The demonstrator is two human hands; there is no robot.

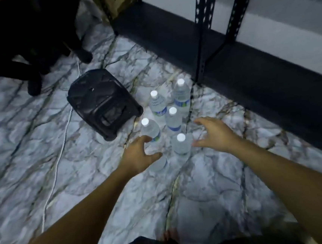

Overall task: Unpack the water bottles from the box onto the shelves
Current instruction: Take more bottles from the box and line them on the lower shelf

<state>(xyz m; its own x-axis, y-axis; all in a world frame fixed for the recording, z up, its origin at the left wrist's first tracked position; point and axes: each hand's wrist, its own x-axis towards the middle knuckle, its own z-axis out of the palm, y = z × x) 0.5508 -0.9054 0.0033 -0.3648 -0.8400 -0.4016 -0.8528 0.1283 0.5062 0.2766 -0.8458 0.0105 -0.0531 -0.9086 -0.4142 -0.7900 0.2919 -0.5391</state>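
Several clear water bottles with white caps stand upright on the marble floor. My left hand (139, 155) curls round the nearest-left bottle (151, 131), fingers and thumb on its body. My right hand (213, 131) hovers with spread fingers just right of the nearest bottle (181, 145), not touching it. Three more bottles stand behind: one in the middle (173, 120), one at back left (158, 106), one at back right (182, 95). The black metal shelf (250, 79) runs along the right, its lowest board bare. No box is in view.
A black plastic stool (102, 101) lies beside the bottles on the left. A white cable (61, 148) trails across the floor. Black chair legs (33, 74) stand at the far left. The shelf's perforated uprights (202, 28) rise close behind the bottles.
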